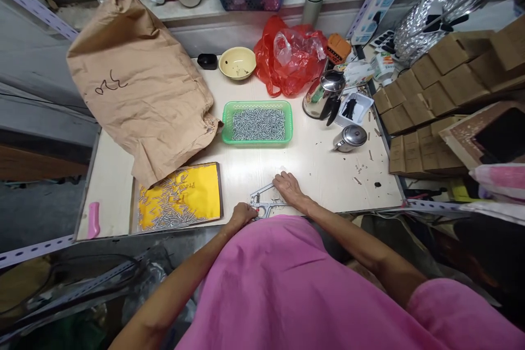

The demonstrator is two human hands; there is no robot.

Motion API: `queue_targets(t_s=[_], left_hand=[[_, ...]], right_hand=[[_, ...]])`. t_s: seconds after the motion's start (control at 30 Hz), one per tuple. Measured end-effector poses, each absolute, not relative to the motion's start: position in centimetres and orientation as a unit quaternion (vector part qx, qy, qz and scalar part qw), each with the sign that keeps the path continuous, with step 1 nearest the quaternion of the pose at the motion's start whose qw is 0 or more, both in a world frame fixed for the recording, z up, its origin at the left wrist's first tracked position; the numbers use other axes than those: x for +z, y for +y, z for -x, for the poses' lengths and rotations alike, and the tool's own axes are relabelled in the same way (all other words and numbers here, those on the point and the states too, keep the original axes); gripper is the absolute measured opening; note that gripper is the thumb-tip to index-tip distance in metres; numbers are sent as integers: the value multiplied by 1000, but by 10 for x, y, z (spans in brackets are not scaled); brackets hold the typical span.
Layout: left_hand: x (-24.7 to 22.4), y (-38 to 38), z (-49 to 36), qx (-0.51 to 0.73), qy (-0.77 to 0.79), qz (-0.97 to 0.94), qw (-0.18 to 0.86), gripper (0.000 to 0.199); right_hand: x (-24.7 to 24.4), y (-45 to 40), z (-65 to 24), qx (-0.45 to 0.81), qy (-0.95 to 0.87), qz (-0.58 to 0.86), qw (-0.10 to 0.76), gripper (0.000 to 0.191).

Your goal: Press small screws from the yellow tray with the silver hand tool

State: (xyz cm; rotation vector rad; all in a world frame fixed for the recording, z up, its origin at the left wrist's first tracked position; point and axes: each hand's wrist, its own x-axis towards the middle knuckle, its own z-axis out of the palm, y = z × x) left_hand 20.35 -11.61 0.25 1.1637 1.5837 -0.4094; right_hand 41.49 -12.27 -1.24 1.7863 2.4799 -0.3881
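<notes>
At the front edge of the table lies a grey metal hand tool (267,208) with a slanted lever, a coil spring and a rounded frame. My left hand (243,214) is closed at its left end, by a small red part; what the fingertips pinch there is too small to make out. My right hand (288,188) has its fingers curled over the upper end of the lever. Beyond the hands stands a green plastic basket (257,143) full of small silvery metal pins. To the left, a yellow tray (210,197) holds more such pins, loosely scattered.
A large brown paper bag (151,74) leans over the yellow tray. Behind the basket are a cream bowl (237,60) and a red plastic bag (287,65). A kettle (318,98) and a steel jug (350,138) stand right. Cardboard boxes (447,79) pile up further right.
</notes>
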Motion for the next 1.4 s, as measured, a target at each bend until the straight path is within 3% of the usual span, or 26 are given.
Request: queue_targets(t_s=[0.27, 0.5, 0.6, 1.07, 1.4], left_hand=[[7, -113, -206, -192, 664, -496, 526, 14], [7, -113, -206, -203, 652, -519, 514, 17], [4, -114, -205, -198, 648, -521, 519, 19], [1, -119, -203, -181, 657, -495, 538, 15], [-2, -122, -201, -186, 669, -471, 544, 16]], right_hand=[[-5, -138, -420, -152, 788, -596, 8, 16], [5, -154, -417, -169, 794, -583, 14, 91], [2, -160, -415, -162, 793, -587, 30, 103], [-1, -163, -416, -154, 789, -595, 17, 95], [-1, -165, -411, -179, 766, -617, -7, 79]])
